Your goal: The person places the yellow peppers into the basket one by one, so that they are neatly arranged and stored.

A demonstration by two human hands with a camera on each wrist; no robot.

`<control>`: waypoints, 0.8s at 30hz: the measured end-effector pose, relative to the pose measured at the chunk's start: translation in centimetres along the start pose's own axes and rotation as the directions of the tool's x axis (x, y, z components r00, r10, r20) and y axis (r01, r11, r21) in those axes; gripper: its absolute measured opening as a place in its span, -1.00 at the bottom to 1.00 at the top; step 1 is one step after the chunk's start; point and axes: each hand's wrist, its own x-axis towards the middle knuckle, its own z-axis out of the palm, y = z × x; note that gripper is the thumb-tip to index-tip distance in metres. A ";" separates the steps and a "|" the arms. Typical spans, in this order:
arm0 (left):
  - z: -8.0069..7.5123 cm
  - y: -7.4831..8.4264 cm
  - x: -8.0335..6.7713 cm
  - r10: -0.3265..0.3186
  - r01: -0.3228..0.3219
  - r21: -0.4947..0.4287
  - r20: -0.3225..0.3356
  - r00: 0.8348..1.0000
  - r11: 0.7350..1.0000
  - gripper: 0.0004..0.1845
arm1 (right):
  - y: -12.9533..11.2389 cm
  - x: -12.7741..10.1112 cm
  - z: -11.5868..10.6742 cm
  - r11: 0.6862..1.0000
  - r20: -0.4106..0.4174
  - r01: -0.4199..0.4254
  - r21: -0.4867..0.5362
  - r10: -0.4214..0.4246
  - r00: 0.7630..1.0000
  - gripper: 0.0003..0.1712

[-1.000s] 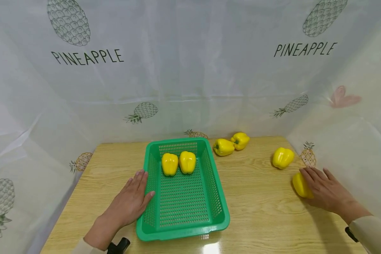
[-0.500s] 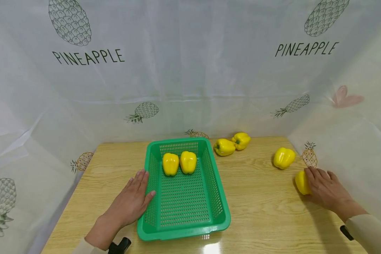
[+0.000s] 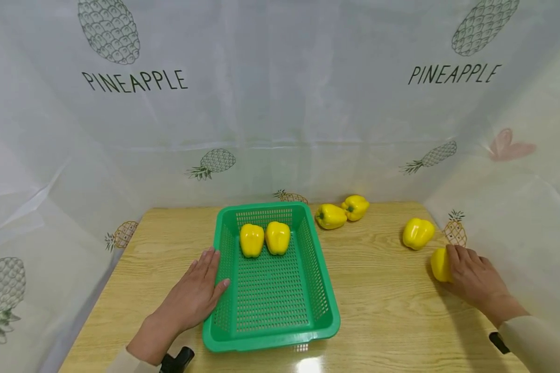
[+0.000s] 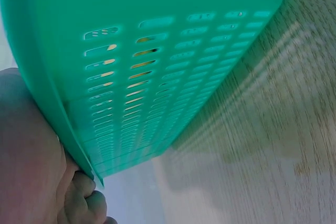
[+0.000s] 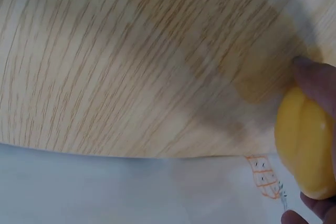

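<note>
From the head view, your right hand (image 3: 473, 277) is now curling around the yellow pepper (image 3: 439, 264) at the table's (image 3: 382, 305) right edge; a second ago those fingers were lying flat and spread over it, and since then they have been drawing in, so the grasp looks nearly set though the pepper is still sitting on the wood. Your left hand (image 3: 193, 295) has not shifted: it is resting flat, fingers straight, against the left rim of the green basket (image 3: 270, 339). Two peppers (image 3: 265, 239) are standing side by side at the basket's far end, well beyond that hand. Another loose pepper (image 3: 417, 232) is lying just beyond your right hand, and a pair (image 3: 341, 212) is sitting farther off toward the curtain.

From the left wrist view, the basket's perforated wall (image 4: 157, 66) is filling the frame, with your palm (image 4: 31, 161) pressing the rim, grasping nothing.

From the right wrist view, the pepper (image 5: 307, 148) is showing as a smooth, glossy, lobed yellow body, unmarked, with a fingertip (image 5: 315, 80) lying over its top and another (image 5: 294, 217) coming in beneath it, so you are wrapping it from both sides.
</note>
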 end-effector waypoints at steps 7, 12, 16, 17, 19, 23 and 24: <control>-0.1 0.1 0.1 0.004 -0.004 0.000 -0.001 1.000 1.000 -0.21 | -0.8 0.4 0.0 1.000 -0.060 -0.027 -0.005 0.027 0.998 0.40; -0.2 0.2 0.1 0.005 -0.005 -0.008 0.002 1.000 1.000 -0.21 | -1.0 0.9 -0.5 1.000 -0.097 -0.004 -0.029 0.001 0.995 0.35; -0.3 0.1 0.0 0.005 -0.005 -0.002 0.001 1.000 1.000 -0.21 | -1.3 1.6 -1.2 1.000 -0.127 0.025 -0.012 -0.026 0.992 0.10; -0.3 0.1 0.0 0.006 -0.006 0.000 0.000 1.000 1.000 -0.21 | -1.5 1.8 -1.4 0.999 -0.141 0.036 -0.012 -0.037 0.989 0.01; -0.3 0.1 0.0 0.007 -0.006 0.004 -0.003 1.000 1.000 -0.21 | -1.8 2.4 -1.8 0.998 -0.175 0.059 -0.007 -0.059 0.983 -0.14; -0.3 0.2 -0.1 0.003 -0.003 0.000 -0.006 1.000 1.000 -0.21 | -2.7 3.8 -2.4 0.995 -0.233 0.100 -0.028 -0.104 0.967 -0.14; -0.3 0.3 -0.1 0.002 -0.002 -0.002 -0.006 1.000 1.000 -0.21 | -2.9 4.2 -2.6 0.993 -0.241 0.110 -0.031 -0.114 0.964 -0.14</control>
